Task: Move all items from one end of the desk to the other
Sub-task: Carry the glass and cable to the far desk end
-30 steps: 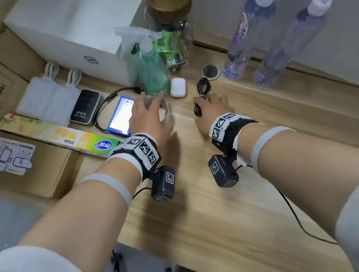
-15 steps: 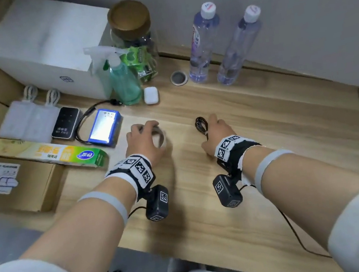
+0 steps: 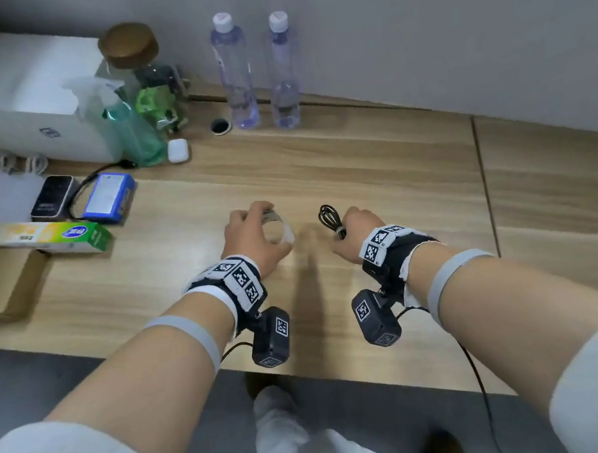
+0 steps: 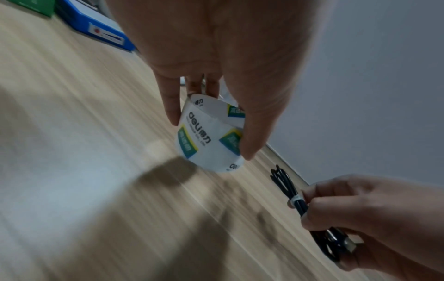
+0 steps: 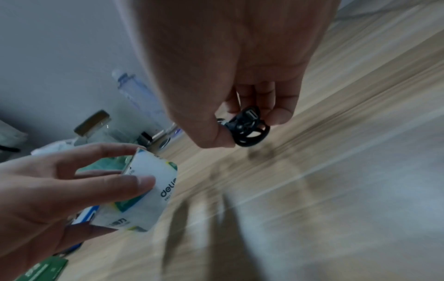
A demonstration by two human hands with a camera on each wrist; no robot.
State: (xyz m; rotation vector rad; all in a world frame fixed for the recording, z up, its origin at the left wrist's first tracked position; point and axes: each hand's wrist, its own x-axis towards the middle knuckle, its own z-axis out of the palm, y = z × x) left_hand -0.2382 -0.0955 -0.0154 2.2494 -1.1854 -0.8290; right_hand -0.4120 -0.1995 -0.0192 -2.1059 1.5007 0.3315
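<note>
Above the middle of the wooden desk (image 3: 379, 175), a roll of clear tape (image 4: 209, 133) is gripped between thumb and fingers of the left hand (image 3: 252, 237), while a tied black cable bundle (image 3: 331, 219) is pinched in the right hand (image 3: 358, 231). Both items have been carried away from the clutter at 10 o'clock within the last second; the desk's other end, toward 3 o'clock, is judged their destination, with water bottles (image 3: 234, 77) and spray bottle (image 3: 127, 124) left to move.
</note>
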